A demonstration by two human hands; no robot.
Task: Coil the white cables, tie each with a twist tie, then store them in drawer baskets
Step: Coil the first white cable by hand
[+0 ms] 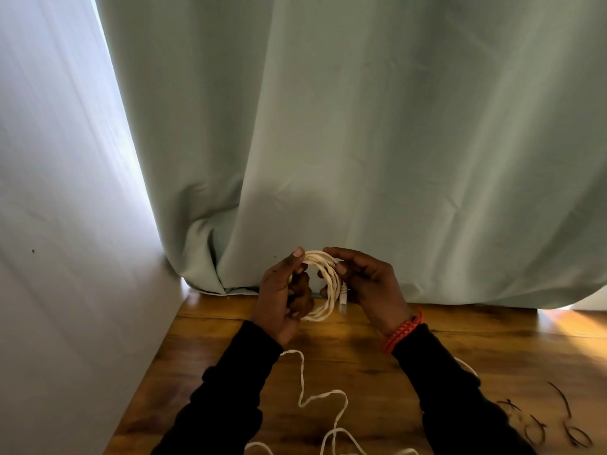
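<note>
Pale green curtain [361, 142] hangs down behind the wooden surface [492, 349] where I work. My left hand [282, 297] is curled through the coil of white cable [323, 284], thumb pressed on top, holding the loops together above the surface. My right hand [368, 284] pinches the coil's far side, near a connector [343, 298] hanging off it. Loose cable [328, 399] lies slack on the surface below my wrists, so I judge the coiling unfinished. To do it well I should feed each new loop at the same size, let the cable untwist as it comes, and keep my left grip firm. Dark twist ties [558, 418] lie to my right, ready for binding afterwards.
</note>
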